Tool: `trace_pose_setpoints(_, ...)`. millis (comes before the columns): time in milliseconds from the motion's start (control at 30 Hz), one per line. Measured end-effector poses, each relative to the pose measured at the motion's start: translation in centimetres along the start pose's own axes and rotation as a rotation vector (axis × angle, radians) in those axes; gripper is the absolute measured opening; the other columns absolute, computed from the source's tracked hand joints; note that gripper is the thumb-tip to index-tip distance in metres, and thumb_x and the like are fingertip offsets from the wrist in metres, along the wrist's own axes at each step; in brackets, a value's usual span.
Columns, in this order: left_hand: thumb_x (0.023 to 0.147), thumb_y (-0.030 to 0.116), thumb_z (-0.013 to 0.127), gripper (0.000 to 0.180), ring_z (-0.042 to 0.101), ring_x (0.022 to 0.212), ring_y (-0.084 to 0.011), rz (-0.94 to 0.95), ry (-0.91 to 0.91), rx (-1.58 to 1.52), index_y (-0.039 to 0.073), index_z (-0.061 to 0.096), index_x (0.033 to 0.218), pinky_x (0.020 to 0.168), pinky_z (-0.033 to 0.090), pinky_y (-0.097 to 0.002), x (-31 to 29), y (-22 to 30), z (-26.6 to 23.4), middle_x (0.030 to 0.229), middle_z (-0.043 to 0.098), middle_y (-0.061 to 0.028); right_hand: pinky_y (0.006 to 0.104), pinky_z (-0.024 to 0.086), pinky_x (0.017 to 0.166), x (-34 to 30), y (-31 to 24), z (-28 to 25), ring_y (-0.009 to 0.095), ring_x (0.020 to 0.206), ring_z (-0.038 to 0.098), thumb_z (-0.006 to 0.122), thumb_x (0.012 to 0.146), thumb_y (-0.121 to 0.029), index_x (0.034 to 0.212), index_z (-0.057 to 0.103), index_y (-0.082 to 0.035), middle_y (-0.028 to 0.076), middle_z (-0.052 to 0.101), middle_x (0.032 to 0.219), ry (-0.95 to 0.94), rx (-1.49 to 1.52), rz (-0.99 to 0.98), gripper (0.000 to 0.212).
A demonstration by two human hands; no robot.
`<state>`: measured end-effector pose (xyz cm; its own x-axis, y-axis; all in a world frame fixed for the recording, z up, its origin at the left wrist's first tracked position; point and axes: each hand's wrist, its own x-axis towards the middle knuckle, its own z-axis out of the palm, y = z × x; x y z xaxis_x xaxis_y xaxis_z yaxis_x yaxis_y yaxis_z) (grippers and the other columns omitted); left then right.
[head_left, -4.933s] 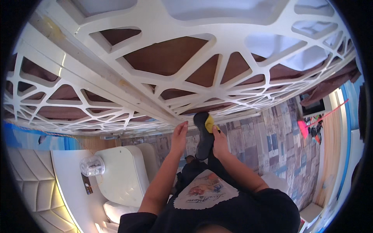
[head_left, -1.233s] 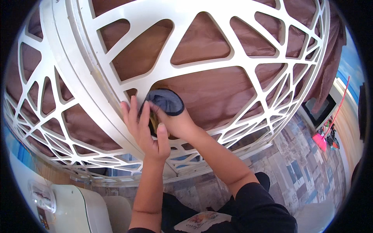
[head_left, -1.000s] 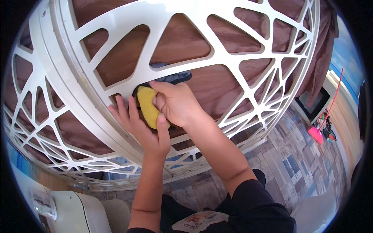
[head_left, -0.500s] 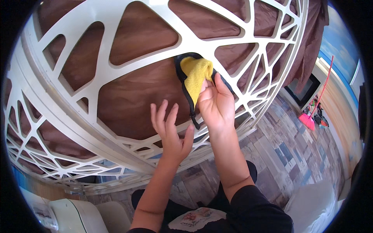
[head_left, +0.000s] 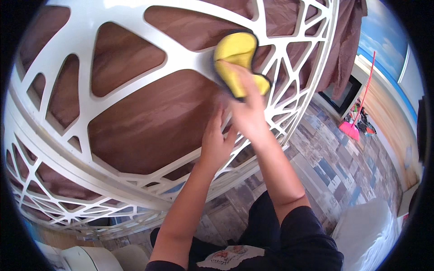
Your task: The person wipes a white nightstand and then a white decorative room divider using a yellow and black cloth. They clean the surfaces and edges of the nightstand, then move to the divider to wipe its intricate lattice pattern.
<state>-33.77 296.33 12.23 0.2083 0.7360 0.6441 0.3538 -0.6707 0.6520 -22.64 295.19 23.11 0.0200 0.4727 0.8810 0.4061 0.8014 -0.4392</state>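
A yellow cleaning cloth with black edging [head_left: 236, 49] lies bunched against the white openwork lattice panel [head_left: 181, 61], over one of its joints. My right hand [head_left: 248, 110] holds the cloth, its fingers pressed into the yellow side and blurred by motion. Just below and to the left, my left hand [head_left: 217, 142] is raised in front of the panel, thumb apart from the fingers and nothing in it. Its fingertips are smeared, so I cannot tell whether they touch the cloth's edge. Brown sheeting [head_left: 149, 122] shows behind the lattice openings.
To the right, a pink broom [head_left: 349, 130] with a red handle leans by a dark-fronted unit [head_left: 341, 97]. Wood-patterned flooring [head_left: 316, 167] runs below. A white covered thing [head_left: 366, 230] stands at lower right, a pale rounded one [head_left: 88, 259] at lower left.
My right hand has turned over and moved up with the cloth, which now spreads wider against the lattice. My left hand has shifted right and up, closer to the right one.
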Motion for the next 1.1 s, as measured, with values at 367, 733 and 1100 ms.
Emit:
trace_pose_setpoints(367, 0.1, 0.019, 0.05, 0.02, 0.059, 0.062, -0.0164, -0.333, -0.033, -0.34, 0.003, 0.062, 0.102, 0.06, 0.048, -0.0301, 1.9, -3.7, 1.6, 0.073, 0.064, -0.0078, 0.0455, 0.042, 0.094, -2.1, 6.3, -2.0, 0.035, 0.11, 0.054, 0.065, 0.076, -0.017, 0.11, 0.058, -0.006, 0.014, 0.058, 0.106, -0.119, -0.375, -0.186, 0.036)
trace_pose_setpoints(733, 0.104, 0.031, 0.045, 0.033, 0.037, 0.057, -0.003, -0.218, 0.124, -0.291, 0.004, 0.059, 0.09, 0.052, 0.03, -0.0222, 1.5, -3.4, 2.6, 0.064, 0.043, 0.0057, 0.0495, 0.039, 0.104, 1.0, 9.6, -5.0, 0.035, 0.126, 0.047, 0.067, 0.068, -0.014, 0.099, 0.058, -0.005, 0.015, 0.053, 0.128, 0.023, -0.723, -0.384, 0.033)
trace_pose_setpoints(1100, 0.1, 0.063, 0.032, 0.076, 0.051, 0.125, -0.0239, -0.113, -0.002, -0.683, -0.002, 0.048, 0.137, 0.107, 0.037, -0.0362, 1.6, -5.8, 1.4, 0.134, 0.052, -0.0141, 0.0427, 0.037, 0.103, -11.0, 5.3, 1.2, 0.031, 0.118, 0.047, 0.064, 0.079, -0.001, 0.127, 0.044, 0.001, 0.019, 0.047, 0.123, 0.132, -0.403, 0.012, 0.053)
